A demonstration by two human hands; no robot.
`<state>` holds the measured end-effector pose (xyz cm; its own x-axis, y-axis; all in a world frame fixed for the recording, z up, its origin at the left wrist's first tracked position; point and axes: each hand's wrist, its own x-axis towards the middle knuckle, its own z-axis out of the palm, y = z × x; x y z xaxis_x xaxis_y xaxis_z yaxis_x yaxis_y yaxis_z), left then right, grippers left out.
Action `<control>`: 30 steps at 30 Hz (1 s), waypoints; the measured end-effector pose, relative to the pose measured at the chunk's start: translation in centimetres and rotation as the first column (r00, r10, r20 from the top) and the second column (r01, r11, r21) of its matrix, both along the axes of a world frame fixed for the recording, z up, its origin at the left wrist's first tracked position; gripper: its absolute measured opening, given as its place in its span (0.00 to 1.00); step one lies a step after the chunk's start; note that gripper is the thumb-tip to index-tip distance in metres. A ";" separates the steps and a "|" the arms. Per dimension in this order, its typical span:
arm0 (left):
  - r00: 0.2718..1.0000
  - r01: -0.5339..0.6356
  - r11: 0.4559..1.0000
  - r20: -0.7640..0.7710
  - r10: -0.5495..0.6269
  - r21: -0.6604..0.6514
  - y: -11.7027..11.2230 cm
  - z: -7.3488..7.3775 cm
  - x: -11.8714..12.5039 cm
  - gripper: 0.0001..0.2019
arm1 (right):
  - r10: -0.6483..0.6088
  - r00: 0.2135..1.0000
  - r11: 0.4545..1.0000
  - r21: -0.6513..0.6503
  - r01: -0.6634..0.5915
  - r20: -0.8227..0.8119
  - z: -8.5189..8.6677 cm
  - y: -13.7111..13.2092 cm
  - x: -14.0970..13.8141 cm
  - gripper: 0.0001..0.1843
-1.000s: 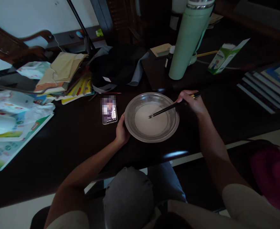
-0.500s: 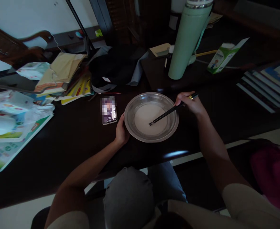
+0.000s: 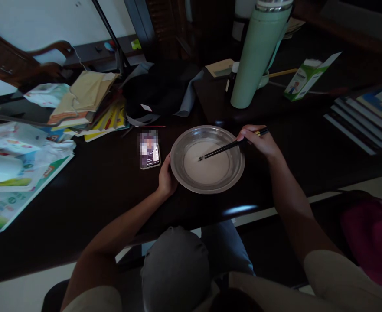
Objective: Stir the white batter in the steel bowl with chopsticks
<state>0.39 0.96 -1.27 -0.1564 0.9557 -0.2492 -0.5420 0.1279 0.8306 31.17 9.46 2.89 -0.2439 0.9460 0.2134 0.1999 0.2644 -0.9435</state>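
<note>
A shallow metal bowl [image 3: 181, 173] of pale, milky liquid sits on the dark table [image 3: 106, 190] in front of me. My left hand [image 3: 166, 177] curls round the bowl's left rim. My right hand [image 3: 259, 141] is closed on a pair of dark chopsticks [image 3: 228, 147], held over the bowl's right rim. Their tips dip into the liquid near the bowl's middle.
A phone [image 3: 149, 150] lies just left of the bowl. A tall green flask [image 3: 256, 56] stands behind it, with a small carton [image 3: 306, 78] to its right. Books [image 3: 366, 117] are stacked at far right; papers, books and packets [image 3: 80, 104] are heaped at left.
The chopstick tips have swept from the lower middle of the liquid up and to the left. My right hand shifted slightly with them. My left hand has stayed on the rim.
</note>
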 end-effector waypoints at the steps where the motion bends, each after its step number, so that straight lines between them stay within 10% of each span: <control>1: 1.000 -0.001 1.000 0.002 0.001 0.002 0.0 0.0 0.0 0.10 | -0.036 0.999 0.999 -0.005 0.036 -0.022 0.0 0.0 0.1 0.21; 30: 1.000 -0.014 1.000 -0.007 0.013 -0.027 0.0 -0.2 -0.1 0.13 | 0.060 0.998 0.997 -0.043 -0.060 -0.020 0.1 -0.1 -0.1 0.22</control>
<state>0.24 0.96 -1.50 -0.1711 0.9464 -0.2740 -0.5381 0.1432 0.8306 31.04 9.35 3.00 -0.2969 0.9383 0.1771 0.1675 0.2337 -0.9578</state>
